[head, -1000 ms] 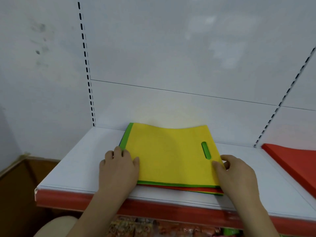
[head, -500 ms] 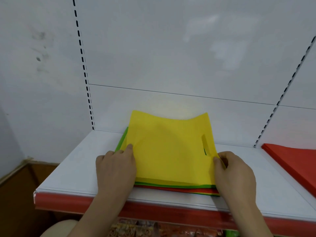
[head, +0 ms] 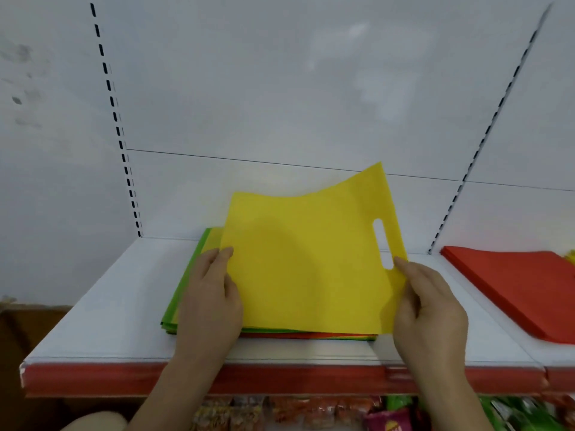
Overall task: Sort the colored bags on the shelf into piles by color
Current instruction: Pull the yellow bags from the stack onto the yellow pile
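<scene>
A yellow bag (head: 308,259) with a cut-out handle slot is lifted at its far edge above a mixed stack of green, yellow and red bags (head: 183,293) on the white shelf (head: 102,306). My left hand (head: 211,303) holds the yellow bag's left edge, fingers over the stack. My right hand (head: 429,309) pinches the bag's right edge just below the handle slot. A pile of red bags (head: 522,287) lies on the shelf to the right.
The shelf has a red front strip (head: 124,379) and a white back panel with slotted uprights (head: 124,157). Packaged goods (head: 311,412) show on the level below. A sliver of something yellow (head: 571,256) peeks in at the right edge.
The yellow bag lay flat on the stack a second ago; both hands have since raised it, its far edge now tilted up and shifted right.
</scene>
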A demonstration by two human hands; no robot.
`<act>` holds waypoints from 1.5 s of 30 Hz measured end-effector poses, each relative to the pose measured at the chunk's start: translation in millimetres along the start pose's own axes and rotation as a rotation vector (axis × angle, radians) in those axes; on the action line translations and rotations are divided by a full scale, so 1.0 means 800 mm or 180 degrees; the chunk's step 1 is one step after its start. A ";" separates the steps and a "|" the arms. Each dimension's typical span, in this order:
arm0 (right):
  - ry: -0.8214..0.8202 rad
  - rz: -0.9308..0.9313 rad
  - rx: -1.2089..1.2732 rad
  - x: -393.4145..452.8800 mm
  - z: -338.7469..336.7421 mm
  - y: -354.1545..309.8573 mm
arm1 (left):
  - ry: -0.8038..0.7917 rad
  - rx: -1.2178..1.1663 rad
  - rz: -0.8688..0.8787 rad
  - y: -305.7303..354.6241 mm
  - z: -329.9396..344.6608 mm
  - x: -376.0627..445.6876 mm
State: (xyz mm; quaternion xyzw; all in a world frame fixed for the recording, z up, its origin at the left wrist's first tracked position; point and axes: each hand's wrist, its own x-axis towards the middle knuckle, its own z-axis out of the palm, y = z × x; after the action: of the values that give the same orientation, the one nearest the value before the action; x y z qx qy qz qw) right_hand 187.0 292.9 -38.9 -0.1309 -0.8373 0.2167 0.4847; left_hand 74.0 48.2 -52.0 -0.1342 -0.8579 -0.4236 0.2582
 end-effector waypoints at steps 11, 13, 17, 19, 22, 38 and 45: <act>0.0378 0.0589 -0.0646 -0.039 -0.096 0.023 | -0.0368 -0.0515 0.0067 0.078 0.048 -0.040; 0.0478 0.0647 -0.0725 -0.042 -0.114 0.031 | -0.0399 -0.0620 0.0177 0.100 0.056 -0.050; 0.0647 0.0598 -0.0868 -0.051 -0.154 0.062 | -0.0547 -0.0716 0.0301 0.141 0.075 -0.070; 0.0682 0.0624 -0.0889 -0.053 -0.180 0.083 | -0.0591 -0.0754 0.0375 0.166 0.085 -0.081; 0.0801 0.0765 -0.0978 -0.057 -0.227 0.115 | -0.0631 -0.0804 0.0545 0.213 0.104 -0.104; 0.1255 0.1551 -0.1383 -0.106 -0.524 0.329 | -0.1213 -0.1111 0.1194 0.494 0.285 -0.297; 0.1374 0.1791 -0.1524 -0.107 -0.571 0.420 | -0.1497 -0.1145 0.1258 0.568 0.376 -0.333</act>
State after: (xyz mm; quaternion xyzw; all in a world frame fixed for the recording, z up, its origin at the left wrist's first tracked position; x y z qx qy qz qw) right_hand 629.4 656.9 -68.9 -0.5054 -0.6750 0.1075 0.5268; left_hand 400.2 560.0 -54.2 -0.4348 -0.7629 -0.4673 0.1029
